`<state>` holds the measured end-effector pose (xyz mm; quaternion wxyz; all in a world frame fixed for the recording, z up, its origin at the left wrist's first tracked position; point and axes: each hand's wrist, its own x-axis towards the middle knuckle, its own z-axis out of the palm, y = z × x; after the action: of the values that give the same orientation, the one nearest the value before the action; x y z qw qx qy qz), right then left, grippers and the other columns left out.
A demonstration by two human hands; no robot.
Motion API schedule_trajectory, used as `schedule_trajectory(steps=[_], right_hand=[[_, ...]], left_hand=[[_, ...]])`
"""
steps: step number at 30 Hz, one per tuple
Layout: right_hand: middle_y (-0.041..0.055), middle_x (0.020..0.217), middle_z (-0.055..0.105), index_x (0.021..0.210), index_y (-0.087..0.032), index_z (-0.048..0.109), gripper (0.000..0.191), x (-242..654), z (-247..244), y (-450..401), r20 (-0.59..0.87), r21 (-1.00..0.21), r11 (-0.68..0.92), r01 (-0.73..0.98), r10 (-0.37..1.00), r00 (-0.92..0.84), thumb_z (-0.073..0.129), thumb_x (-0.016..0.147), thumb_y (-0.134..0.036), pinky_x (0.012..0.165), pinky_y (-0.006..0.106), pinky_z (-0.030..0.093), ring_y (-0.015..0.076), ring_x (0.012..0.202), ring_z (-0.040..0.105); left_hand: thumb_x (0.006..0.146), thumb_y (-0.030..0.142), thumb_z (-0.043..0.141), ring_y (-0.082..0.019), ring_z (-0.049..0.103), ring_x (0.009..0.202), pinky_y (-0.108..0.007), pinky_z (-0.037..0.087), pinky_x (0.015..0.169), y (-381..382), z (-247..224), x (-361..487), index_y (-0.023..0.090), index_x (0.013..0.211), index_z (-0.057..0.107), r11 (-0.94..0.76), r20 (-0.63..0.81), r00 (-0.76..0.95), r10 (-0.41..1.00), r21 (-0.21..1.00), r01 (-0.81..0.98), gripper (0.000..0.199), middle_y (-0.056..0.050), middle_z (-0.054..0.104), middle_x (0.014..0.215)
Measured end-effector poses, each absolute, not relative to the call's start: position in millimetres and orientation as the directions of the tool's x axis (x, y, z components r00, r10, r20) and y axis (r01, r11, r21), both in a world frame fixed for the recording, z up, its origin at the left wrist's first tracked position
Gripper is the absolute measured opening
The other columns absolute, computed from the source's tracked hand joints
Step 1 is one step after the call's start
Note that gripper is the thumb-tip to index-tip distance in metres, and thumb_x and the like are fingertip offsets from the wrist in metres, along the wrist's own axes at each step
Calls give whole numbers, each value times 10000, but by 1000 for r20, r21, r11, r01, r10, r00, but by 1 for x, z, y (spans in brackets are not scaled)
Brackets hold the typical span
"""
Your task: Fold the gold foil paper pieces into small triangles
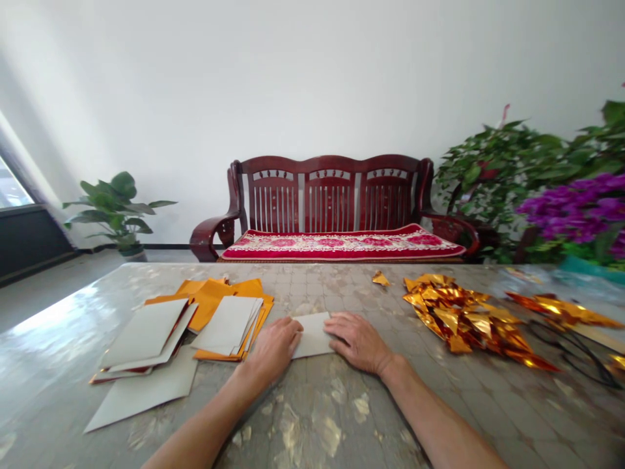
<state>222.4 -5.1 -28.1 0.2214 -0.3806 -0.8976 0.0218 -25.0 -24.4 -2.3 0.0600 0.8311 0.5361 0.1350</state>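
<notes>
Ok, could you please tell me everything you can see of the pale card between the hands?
The pale grey card is plain and matte, like stiff paper, lying flat on the mottled tabletop. The left hand covers its left end, the right hand its right end; no markings show.

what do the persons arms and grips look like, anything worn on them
Both arms are bare. The left forearm and right forearm show no sleeve, and the left grip and right grip wear no gloves. No ring, watch or bracelet shows.
</notes>
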Motion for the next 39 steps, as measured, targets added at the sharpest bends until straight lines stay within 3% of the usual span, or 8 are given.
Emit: schedule_trajectory(steps=[4,8,14,20,26,30,39], right_hand=[[61,1144,696,1099,-226,692,230,219,-27,-5,377,-123,625,771,748,-546,521,948,-255,1022,392,374,216,1130,554],[76,946,696,915,-204,708,211,216,-25,-7,361,-35,508,861,810,-463,505,950,-251,868,332,428,218,962,583],[46,949,727,1068,-234,709,252,221,-26,-11,412,-182,540,822,800,-435,483,956,-239,824,277,443,177,909,627],[26,1013,719,991,-256,731,146,234,-22,-10,384,-175,639,749,745,-546,634,885,-279,913,324,414,188,990,596],[43,874,671,857,-215,711,190,223,-23,-9,341,-21,627,779,736,-584,552,949,-261,814,308,403,191,887,580],[57,868,655,824,-194,680,237,212,-26,-10,362,20,598,801,743,-563,495,968,-232,786,303,386,187,858,575],[27,795,645,758,-206,659,224,205,-27,-13,391,-48,546,837,781,-487,522,934,-217,743,280,366,165,808,581]], left_hand=[[979,273,421,-188,608,985,-287,441,879,-34,-3,-15,229,983,645,-540,220,498,839,223,812,228,-35,666,989],[982,277,417,-180,594,1028,-289,435,945,-39,-6,-11,250,1045,628,-628,212,592,778,210,749,222,-26,659,1043],[959,295,468,-207,524,1208,-334,416,1024,-37,-10,-12,285,1317,498,-627,187,599,778,178,759,360,-47,568,1302],[967,317,459,-229,519,1212,-376,402,1042,-35,-13,-13,269,1223,576,-617,189,590,785,148,773,285,-61,580,1269],[944,336,531,-233,543,1174,-365,412,1020,-29,-17,-10,248,1142,614,-602,211,570,794,146,785,232,-57,617,1223],[942,340,540,-211,562,1141,-326,418,1000,-27,-19,-5,254,1140,604,-591,211,556,804,181,786,225,-44,640,1178],[945,280,525,-204,586,1057,-322,440,914,-26,-23,0,271,1120,573,-564,262,515,816,164,810,181,-28,654,1123]])
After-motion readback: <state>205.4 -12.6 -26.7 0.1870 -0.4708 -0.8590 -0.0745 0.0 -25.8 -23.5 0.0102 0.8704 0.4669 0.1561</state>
